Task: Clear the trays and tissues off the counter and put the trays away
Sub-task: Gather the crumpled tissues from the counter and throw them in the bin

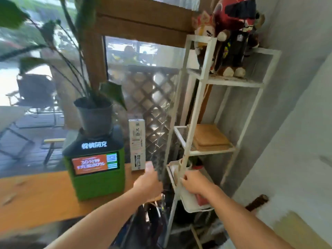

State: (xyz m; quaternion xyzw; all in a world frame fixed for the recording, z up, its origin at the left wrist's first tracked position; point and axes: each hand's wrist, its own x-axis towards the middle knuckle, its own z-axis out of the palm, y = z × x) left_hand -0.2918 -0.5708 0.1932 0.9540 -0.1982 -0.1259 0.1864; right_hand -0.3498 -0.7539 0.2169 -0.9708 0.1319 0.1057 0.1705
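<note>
Both hands grip one blurred dark tray: left hand (148, 184) low, right hand (193, 182) beside white shelf (186, 153); shelf lies right, tray edge-on.

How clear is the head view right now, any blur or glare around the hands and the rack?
Head view: motion blur smears the left hand and right hand; whatever they hold is unreadable. White rack posts bow from wide-angle distortion. Bright daylight washes out the window.

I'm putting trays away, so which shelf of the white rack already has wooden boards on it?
The middle mesh shelf holds the stacked wooden boards. The top shelf carries only plush toys, and the lower shelf is beside the right hand.
</note>
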